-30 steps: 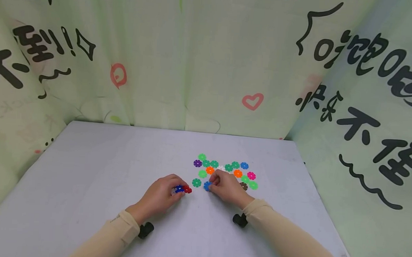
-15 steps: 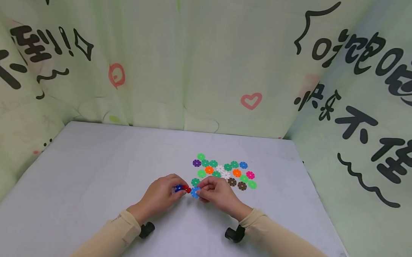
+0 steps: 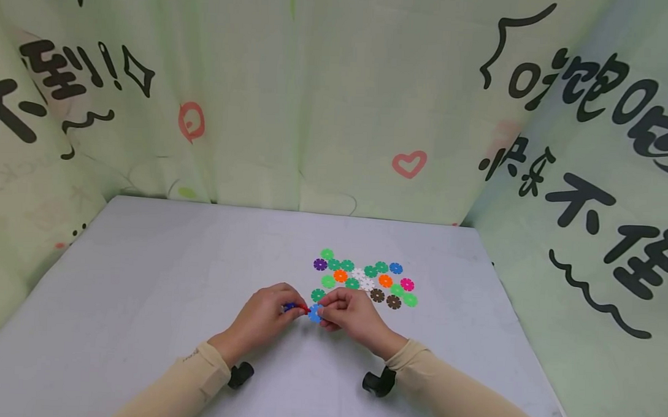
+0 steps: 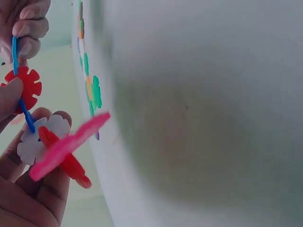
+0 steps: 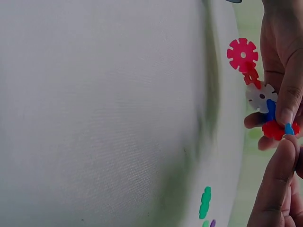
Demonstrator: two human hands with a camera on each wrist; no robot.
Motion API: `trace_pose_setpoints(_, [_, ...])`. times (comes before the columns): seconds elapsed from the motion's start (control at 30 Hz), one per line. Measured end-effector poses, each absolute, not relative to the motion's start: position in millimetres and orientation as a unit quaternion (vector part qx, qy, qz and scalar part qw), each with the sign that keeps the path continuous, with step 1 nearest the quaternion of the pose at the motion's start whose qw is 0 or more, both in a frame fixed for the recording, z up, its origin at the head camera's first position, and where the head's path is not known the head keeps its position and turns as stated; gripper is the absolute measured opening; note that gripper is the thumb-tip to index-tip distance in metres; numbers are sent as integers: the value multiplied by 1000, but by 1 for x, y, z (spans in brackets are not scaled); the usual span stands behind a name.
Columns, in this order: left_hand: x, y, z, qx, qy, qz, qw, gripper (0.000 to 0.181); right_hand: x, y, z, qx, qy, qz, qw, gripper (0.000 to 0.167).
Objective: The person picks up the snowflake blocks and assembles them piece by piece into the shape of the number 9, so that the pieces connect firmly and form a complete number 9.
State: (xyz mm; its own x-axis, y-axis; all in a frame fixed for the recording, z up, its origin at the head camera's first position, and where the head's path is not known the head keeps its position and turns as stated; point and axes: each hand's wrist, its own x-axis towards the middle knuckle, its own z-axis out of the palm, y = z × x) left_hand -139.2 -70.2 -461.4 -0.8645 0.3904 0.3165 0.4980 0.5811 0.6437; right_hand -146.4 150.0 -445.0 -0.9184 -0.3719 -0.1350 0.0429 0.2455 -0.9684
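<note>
My left hand (image 3: pixel 264 314) grips a chain of slotted plastic snowflake discs. In the left wrist view the chain runs from a pink disc (image 4: pixel 71 145) through a red one (image 4: pixel 78 174), a white one (image 4: pixel 27 150) and a dark blue one (image 4: pixel 27 116) to another red disc (image 4: pixel 33 87), pinched near the thumb. My right hand (image 3: pixel 355 318) pinches a light blue disc (image 3: pixel 314 314) between thumb and fingers. Its edge meets the end red disc at a slot; how deep it sits cannot be told. Both hands are close together above the table.
Loose snowflake discs lie flat beyond the right hand on the white table (image 3: pixel 171 276), among them a purple one (image 3: pixel 320 265), an orange one (image 3: pixel 385 281) and a brown one (image 3: pixel 394 302). Printed curtains (image 3: pixel 260 108) enclose the table's back and sides.
My right hand has picked the light blue disc off the table and brought it left to the chain's end red disc. Between the last two frames the hands barely shift; the red disc turns more edge-on.
</note>
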Motion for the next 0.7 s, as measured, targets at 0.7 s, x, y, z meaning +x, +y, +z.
trace_pose_setpoints(0.7, [-139,-72,-461,-253,-863,-435,39,12,-146,151,-446,-103,762,-617,165,18])
